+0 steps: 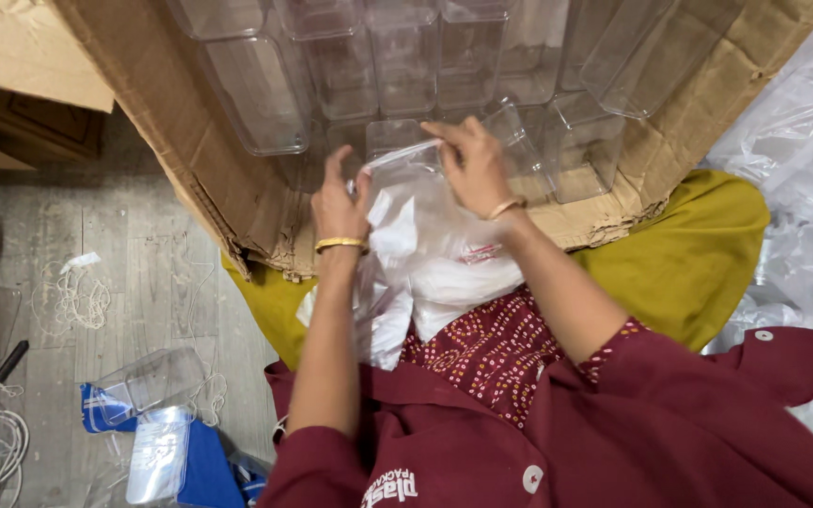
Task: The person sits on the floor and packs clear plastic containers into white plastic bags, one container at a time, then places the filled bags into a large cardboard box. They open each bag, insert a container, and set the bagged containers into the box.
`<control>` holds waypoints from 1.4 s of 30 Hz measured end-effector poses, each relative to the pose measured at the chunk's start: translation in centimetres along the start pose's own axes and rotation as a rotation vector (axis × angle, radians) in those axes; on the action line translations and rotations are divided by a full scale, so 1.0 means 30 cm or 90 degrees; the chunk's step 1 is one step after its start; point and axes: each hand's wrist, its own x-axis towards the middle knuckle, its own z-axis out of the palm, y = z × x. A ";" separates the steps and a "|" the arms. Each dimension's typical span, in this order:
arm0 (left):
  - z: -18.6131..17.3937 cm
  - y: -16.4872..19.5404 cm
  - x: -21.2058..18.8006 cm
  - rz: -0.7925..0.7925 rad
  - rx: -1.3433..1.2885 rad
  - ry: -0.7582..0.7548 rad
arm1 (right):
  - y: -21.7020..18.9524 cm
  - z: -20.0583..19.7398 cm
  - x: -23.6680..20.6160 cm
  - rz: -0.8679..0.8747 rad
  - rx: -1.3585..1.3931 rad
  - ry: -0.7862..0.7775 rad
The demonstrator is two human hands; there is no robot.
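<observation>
Head view, looking down: left hand (339, 202) pinching the near edge of a clear plastic bag (425, 235), grip closed on the film just beside a clear plastic container (397, 141). Right hand (472, 165) pressed on the bag's top edge, fingers curled over it, grip closed on the film too. Bag bunched white in the lap, at the mouth of a tipped cardboard box (228, 179) packed with more clear containers (406, 56). Down left on the floor (39, 263), loose string (77, 296) and a spare container (148, 381).
</observation>
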 end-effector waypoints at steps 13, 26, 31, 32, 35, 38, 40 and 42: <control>-0.213 0.190 -0.111 -0.001 -0.093 0.093 | 0.014 0.077 -0.148 -0.051 0.108 -0.045; -0.177 -0.037 -0.049 -0.039 -0.271 0.013 | 0.014 0.124 -0.014 0.065 0.118 -0.164; -0.143 -0.116 -0.019 -0.098 -0.432 -0.040 | 0.075 0.203 0.046 0.124 0.249 -0.213; -0.136 -0.128 -0.019 -0.049 -0.383 -0.025 | 0.100 0.229 0.054 0.111 0.258 -0.220; -0.129 -0.166 -0.020 0.006 -0.304 -0.016 | 0.168 0.297 0.076 0.093 0.358 -0.253; -0.125 -0.205 -0.014 -0.064 -0.389 -0.067 | 0.196 0.327 0.087 0.172 0.357 -0.290; -0.109 -0.232 -0.014 -0.034 -0.474 -0.088 | 0.198 0.328 0.079 0.286 0.426 -0.318; -0.064 -0.253 -0.034 -0.155 -0.297 -0.078 | 0.201 0.326 0.052 0.431 0.608 -0.344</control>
